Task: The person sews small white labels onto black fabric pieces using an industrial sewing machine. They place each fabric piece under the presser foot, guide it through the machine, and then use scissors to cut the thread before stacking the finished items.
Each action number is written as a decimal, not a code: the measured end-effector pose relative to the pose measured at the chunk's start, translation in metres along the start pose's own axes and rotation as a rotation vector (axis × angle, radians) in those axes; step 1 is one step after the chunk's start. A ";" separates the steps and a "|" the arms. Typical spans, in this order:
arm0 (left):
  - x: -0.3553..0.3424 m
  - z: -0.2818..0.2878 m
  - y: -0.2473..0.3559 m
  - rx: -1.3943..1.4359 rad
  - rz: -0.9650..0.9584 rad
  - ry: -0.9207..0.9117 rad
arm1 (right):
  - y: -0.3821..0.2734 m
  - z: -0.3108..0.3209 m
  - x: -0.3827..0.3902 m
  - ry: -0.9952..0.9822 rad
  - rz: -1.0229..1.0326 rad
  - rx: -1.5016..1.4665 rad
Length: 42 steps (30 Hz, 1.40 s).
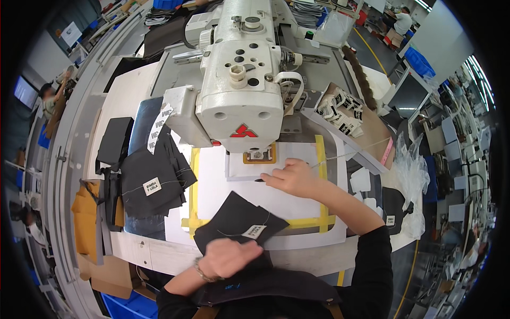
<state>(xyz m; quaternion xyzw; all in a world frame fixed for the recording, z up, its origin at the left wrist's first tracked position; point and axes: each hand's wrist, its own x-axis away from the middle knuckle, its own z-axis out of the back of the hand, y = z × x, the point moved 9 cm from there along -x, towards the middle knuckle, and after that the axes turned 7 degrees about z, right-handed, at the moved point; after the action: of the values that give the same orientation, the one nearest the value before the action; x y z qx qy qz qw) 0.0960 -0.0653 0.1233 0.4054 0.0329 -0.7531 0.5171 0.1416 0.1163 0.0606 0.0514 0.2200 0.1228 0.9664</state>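
Observation:
My left hand [229, 258] is closed on the near edge of a black fabric piece [236, 215] with a small white label [254, 231] sewn on it; the piece lies on the white table before me. My right hand [292, 178] reaches forward, fingers pointing left, touching a white sheet [255, 171] just under the sewing machine's presser foot [259, 155]. A thin thread runs from that hand toward the right. The big white sewing machine head [241, 80] fills the middle of the view.
A stack of labelled black fabric pieces [151, 183] lies to the left, with more black pieces [114, 141] beyond. Yellow tape [321, 181] frames the work area. A pile of black-and-white labels [342, 111] and clear plastic bags [411, 170] sit on the right. Other people work far off.

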 end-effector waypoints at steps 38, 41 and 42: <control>0.086 0.127 -0.175 -0.543 0.872 0.287 | -0.025 0.062 0.125 0.103 -0.818 0.138; 0.055 0.095 -0.171 -0.484 0.717 0.216 | -0.021 0.067 0.146 0.106 -0.880 0.234; 0.049 0.084 -0.169 -0.471 0.694 0.187 | -0.016 0.070 0.155 0.100 -0.892 0.283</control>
<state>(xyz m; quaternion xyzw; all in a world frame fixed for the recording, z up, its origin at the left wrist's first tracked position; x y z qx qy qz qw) -0.0958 -0.0629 0.0858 0.3298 0.1122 -0.4667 0.8130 0.3111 0.1375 0.0575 0.0769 0.2816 -0.3334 0.8965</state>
